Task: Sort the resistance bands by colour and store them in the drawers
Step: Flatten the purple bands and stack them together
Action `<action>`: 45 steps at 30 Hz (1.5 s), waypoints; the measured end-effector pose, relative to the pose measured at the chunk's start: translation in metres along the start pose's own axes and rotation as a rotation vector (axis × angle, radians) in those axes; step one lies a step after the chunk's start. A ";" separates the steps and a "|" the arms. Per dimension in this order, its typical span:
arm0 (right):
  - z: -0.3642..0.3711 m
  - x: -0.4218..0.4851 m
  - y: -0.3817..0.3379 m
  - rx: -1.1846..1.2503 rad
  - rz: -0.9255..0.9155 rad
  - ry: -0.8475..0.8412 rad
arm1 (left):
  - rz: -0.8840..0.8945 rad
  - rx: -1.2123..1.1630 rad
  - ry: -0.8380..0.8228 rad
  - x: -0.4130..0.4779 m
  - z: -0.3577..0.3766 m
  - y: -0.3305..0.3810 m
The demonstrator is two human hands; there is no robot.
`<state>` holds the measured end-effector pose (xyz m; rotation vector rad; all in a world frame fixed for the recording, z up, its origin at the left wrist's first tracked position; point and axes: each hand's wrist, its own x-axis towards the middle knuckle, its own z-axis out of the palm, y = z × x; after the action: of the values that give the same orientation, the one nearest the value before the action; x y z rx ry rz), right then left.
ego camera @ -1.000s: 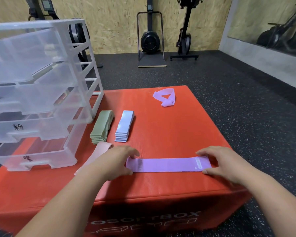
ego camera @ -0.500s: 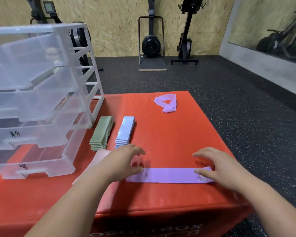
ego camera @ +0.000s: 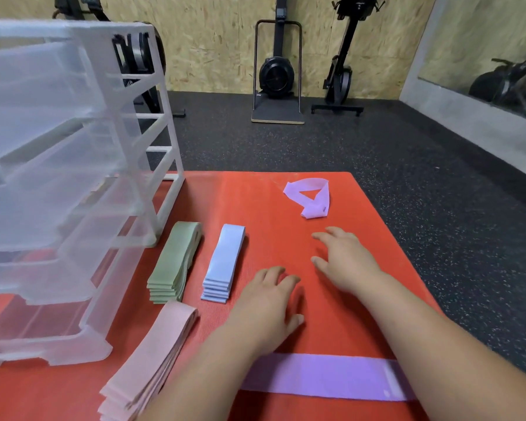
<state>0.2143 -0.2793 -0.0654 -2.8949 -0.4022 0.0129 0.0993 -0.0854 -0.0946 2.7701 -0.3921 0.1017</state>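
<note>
While both forearms cross above it, the flat lilac fabric resistance band (ego camera: 322, 376) lies stretched crosswise near the front edge of the red padded box (ego camera: 377, 268), and neither hand touches it. The left hand (ego camera: 264, 308) is palm down just right of the stack of pale blue bands (ego camera: 223, 262), its fingers (ego camera: 281, 279) loosely spread and holding nothing; whether it rests on the box cannot be told. The right hand (ego camera: 343, 262) reaches further out, with fingers (ego camera: 325, 235) wide and empty, between the blue stack and a second lilac band (ego camera: 312, 197) that lies loosely folded near the far edge. A stack of sage green bands (ego camera: 176, 262) sits beside the blue one, close to the translucent plastic drawer unit (ego camera: 73, 177) standing on the left part of the box. A stack of pale pink bands (ego camera: 155, 354) lies nearer, under the left forearm's edge. The drawers look partly pulled out.
</note>
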 end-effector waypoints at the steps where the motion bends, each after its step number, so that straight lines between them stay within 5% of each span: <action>1: 0.000 0.016 0.002 -0.051 0.008 -0.032 | -0.010 0.001 0.009 0.002 0.002 -0.003; 7: 0.019 0.087 0.014 -0.104 0.040 -0.176 | -0.059 0.027 0.005 0.010 0.005 -0.022; 13: 0.035 0.107 0.008 -0.093 0.082 -0.119 | -0.044 0.050 -0.009 0.009 0.007 -0.022; 21: -0.004 0.049 0.002 0.568 0.063 0.363 | -0.072 -0.057 -0.052 0.010 -0.009 -0.012; 26: -0.041 -0.011 -0.005 1.123 0.048 0.377 | -0.083 -0.103 0.015 0.005 -0.022 -0.002; 34: -0.048 -0.087 -0.004 1.234 0.193 0.282 | -0.072 -0.231 0.110 -0.013 -0.029 0.009; 45: -0.042 -0.113 -0.021 1.575 0.026 0.171 | -0.046 -0.744 0.235 -0.004 -0.043 0.038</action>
<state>0.1016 -0.2991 -0.0223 -1.3297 -0.1581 0.0549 0.0836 -0.1037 -0.0422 2.0047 -0.2369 0.2169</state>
